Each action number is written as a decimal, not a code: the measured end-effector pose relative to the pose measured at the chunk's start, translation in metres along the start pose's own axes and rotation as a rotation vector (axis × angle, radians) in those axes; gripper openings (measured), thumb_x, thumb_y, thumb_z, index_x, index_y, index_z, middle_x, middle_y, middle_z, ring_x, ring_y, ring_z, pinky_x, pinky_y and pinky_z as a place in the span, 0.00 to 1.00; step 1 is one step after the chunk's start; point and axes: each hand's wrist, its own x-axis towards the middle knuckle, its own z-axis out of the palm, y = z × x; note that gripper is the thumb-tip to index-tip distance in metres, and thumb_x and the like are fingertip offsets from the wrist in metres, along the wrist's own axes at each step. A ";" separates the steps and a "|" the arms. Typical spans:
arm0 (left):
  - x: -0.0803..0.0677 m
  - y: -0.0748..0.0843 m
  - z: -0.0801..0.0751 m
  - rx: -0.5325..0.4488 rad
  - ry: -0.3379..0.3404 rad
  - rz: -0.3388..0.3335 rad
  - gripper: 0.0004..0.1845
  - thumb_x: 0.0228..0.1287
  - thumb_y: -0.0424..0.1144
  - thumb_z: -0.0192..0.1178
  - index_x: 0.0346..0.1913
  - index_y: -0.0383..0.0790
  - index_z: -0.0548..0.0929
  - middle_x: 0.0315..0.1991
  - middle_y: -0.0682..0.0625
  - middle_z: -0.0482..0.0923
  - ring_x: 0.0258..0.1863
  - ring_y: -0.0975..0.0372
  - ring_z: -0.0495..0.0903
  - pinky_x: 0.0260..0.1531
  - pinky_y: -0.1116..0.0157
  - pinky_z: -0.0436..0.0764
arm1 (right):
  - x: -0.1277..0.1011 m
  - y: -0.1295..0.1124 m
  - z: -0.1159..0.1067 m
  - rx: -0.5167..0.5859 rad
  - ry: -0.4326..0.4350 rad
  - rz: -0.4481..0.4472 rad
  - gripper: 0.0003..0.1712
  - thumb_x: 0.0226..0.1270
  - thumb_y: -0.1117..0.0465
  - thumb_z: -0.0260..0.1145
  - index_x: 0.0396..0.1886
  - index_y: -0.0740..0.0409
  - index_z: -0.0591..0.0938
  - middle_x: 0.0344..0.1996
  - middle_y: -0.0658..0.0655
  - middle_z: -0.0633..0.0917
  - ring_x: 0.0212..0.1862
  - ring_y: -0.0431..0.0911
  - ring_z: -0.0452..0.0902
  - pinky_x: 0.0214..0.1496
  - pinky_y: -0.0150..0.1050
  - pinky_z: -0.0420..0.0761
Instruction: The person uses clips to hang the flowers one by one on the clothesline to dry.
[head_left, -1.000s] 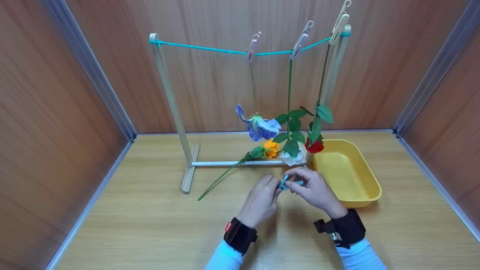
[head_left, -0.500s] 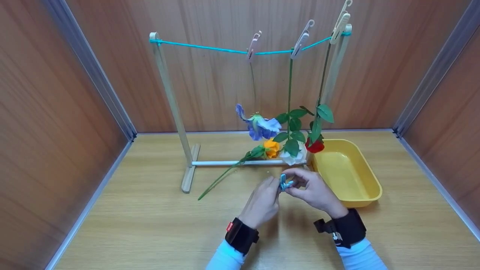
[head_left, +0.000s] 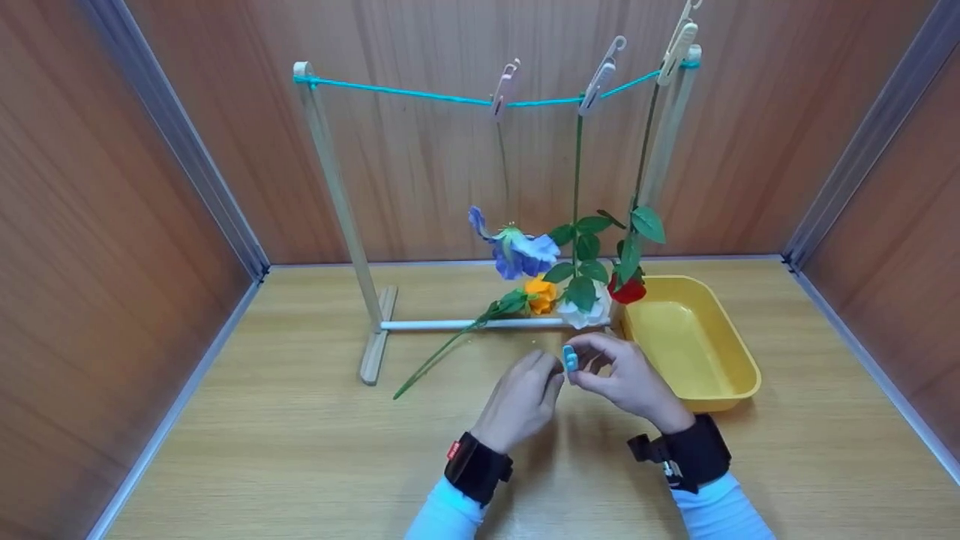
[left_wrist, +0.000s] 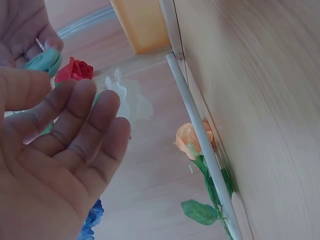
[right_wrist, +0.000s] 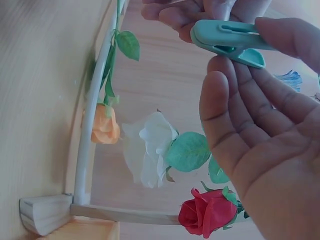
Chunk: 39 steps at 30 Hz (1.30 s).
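Observation:
My right hand (head_left: 600, 365) pinches a small teal clothes peg (head_left: 571, 358) between thumb and fingers, standing it on end above the table; the right wrist view shows the peg (right_wrist: 227, 42) close up. My left hand (head_left: 541, 379) hovers just left of the peg with relaxed fingers (left_wrist: 80, 120) and holds nothing. Behind them stands a wooden rack (head_left: 334, 187) with a teal cord (head_left: 420, 94). Three pegs on the cord hold a blue flower (head_left: 517, 251), a white rose (head_left: 589, 311) and a red rose (head_left: 628, 289), all hanging heads down. An orange flower (head_left: 541, 294) lies on the table under the rack.
A yellow tray (head_left: 731, 352) sits on the table right of my right hand, beside the rack's right post. The rack's white bottom bar (head_left: 450, 325) crosses just beyond my hands. Wooden walls enclose the table on the left, back and right.
The peg has turned from lying sideways between both hands to standing on end in my right hand. My left fingers have come off it and eased slightly back.

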 end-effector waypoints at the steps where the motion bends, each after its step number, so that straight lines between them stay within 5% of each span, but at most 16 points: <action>1: 0.000 -0.001 -0.001 0.008 0.002 -0.003 0.05 0.77 0.36 0.58 0.48 0.40 0.83 0.39 0.53 0.77 0.36 0.64 0.74 0.39 0.70 0.79 | 0.000 0.000 -0.001 -0.006 0.000 0.004 0.17 0.66 0.69 0.72 0.54 0.62 0.84 0.41 0.53 0.87 0.40 0.43 0.82 0.43 0.37 0.83; 8: -0.001 -0.014 -0.012 0.074 0.050 -0.085 0.05 0.76 0.36 0.60 0.46 0.38 0.83 0.40 0.49 0.80 0.37 0.60 0.79 0.37 0.66 0.82 | -0.001 0.001 -0.006 -0.025 -0.007 0.048 0.18 0.66 0.67 0.72 0.55 0.63 0.83 0.42 0.53 0.86 0.41 0.45 0.82 0.44 0.36 0.83; 21: -0.013 -0.053 -0.029 0.284 0.321 -0.197 0.11 0.62 0.27 0.67 0.47 0.26 0.83 0.42 0.37 0.82 0.37 0.48 0.84 0.32 0.55 0.85 | -0.004 0.009 -0.014 -0.052 0.049 0.081 0.16 0.65 0.67 0.73 0.52 0.62 0.84 0.40 0.53 0.88 0.40 0.46 0.83 0.40 0.34 0.83; 33: -0.016 -0.076 -0.034 0.260 0.285 -0.437 0.15 0.62 0.29 0.68 0.50 0.24 0.84 0.44 0.34 0.81 0.40 0.44 0.84 0.36 0.51 0.86 | -0.005 0.007 -0.021 -0.053 0.065 0.109 0.17 0.66 0.67 0.73 0.54 0.63 0.84 0.42 0.54 0.88 0.40 0.46 0.82 0.43 0.33 0.82; 39: -0.018 -0.082 -0.032 0.259 0.232 -0.474 0.15 0.64 0.29 0.68 0.50 0.22 0.83 0.44 0.32 0.81 0.40 0.44 0.84 0.38 0.50 0.86 | -0.005 0.007 -0.022 -0.062 0.061 0.118 0.17 0.66 0.67 0.73 0.54 0.63 0.84 0.42 0.54 0.88 0.41 0.46 0.83 0.43 0.33 0.82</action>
